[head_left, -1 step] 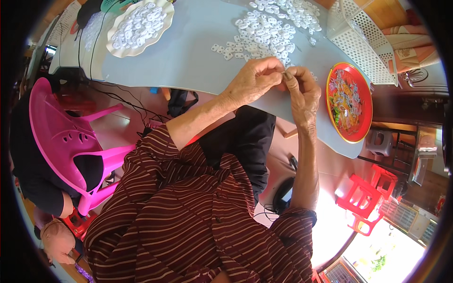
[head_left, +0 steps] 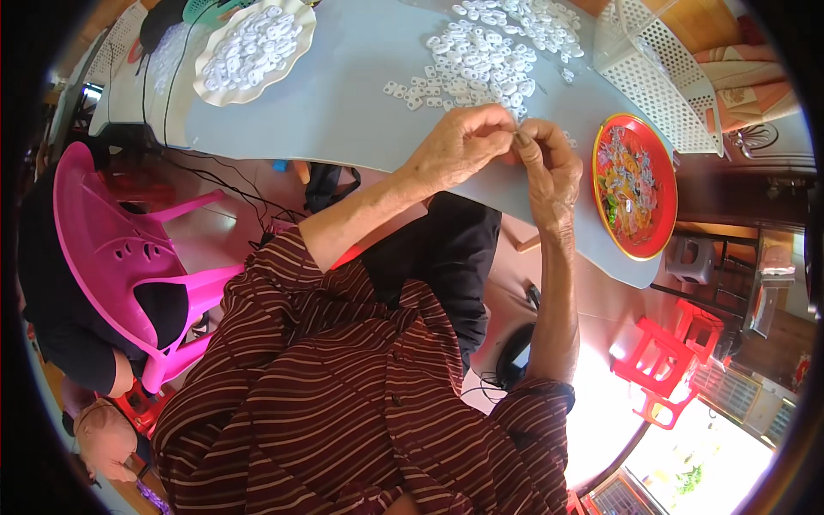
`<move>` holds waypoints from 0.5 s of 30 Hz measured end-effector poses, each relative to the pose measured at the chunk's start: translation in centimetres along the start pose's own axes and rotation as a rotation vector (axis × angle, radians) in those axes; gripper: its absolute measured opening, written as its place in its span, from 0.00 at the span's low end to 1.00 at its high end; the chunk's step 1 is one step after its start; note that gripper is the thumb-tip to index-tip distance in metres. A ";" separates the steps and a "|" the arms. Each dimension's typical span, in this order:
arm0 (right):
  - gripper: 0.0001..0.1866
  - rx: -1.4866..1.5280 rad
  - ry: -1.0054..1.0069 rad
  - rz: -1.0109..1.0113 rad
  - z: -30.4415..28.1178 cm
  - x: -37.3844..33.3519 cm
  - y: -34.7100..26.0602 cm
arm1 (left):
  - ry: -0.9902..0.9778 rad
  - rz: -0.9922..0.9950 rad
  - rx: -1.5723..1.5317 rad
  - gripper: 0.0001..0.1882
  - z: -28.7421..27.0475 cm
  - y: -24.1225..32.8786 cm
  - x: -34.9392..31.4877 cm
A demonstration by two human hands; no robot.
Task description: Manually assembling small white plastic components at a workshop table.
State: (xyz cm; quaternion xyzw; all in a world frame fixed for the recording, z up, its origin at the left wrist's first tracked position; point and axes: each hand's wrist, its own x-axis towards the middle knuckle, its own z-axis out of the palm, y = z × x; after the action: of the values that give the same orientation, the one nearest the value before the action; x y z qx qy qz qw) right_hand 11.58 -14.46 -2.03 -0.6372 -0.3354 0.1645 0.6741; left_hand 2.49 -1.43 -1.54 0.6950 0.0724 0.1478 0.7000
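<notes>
My left hand and my right hand meet fingertip to fingertip at the near edge of the pale blue table. Both pinch a small white piece that the fingers almost hide. Just beyond the hands lies a loose heap of small white plastic pieces. A red round tray with mixed small bits sits right of my right hand.
A scalloped cream plate heaped with white pieces stands at the table's far left. A white perforated basket is at the far right. A pink plastic chair and another person are at my left, red stools at my right.
</notes>
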 end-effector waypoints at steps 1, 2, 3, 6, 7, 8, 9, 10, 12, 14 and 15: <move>0.07 -0.006 -0.003 -0.064 -0.3 0.0 0.3 | 0.006 0.025 0.153 0.06 -0.2 0.6 0.1; 0.07 -0.006 0.006 -0.065 -0.2 0.0 0.0 | -0.003 0.025 0.155 0.06 -1.0 0.9 0.5; 0.06 -0.010 0.013 -0.002 0.2 0.0 -0.6 | 0.067 0.138 0.350 0.05 -2.2 1.1 1.1; 0.06 0.006 0.013 0.111 0.4 0.1 -1.7 | 0.147 0.416 0.765 0.04 -6.0 1.6 3.8; 0.06 0.021 0.004 0.162 0.3 0.1 -1.8 | 0.156 0.583 0.978 0.03 -6.9 1.6 4.6; 0.06 0.023 0.011 0.162 0.3 0.0 -1.7 | 0.149 0.585 0.979 0.03 -7.1 1.7 5.2; 0.06 0.033 0.002 0.168 0.2 -0.1 -1.5 | 0.050 0.509 1.078 0.03 -7.4 1.7 5.7; 0.06 0.041 -0.009 0.174 0.2 -0.1 -1.4 | -0.048 0.430 1.174 0.03 -7.5 1.7 6.1; 0.07 0.054 -0.014 0.145 0.2 -0.2 -1.2 | -0.108 0.439 1.191 0.03 -7.3 1.9 6.5; 0.07 0.065 -0.021 0.117 0.2 -0.3 -1.0 | -0.165 0.447 1.206 0.04 -7.2 1.8 6.8; 0.07 0.053 -0.037 0.125 0.2 -0.3 -0.8 | -0.149 0.423 1.268 0.03 -7.3 1.5 6.9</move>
State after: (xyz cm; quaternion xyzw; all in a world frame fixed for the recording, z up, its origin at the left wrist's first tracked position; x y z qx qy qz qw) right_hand 11.07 -14.57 -1.30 -0.6356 -0.3027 0.2271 0.6729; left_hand 6.57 7.62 0.45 0.9791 -0.0408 0.1622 0.1156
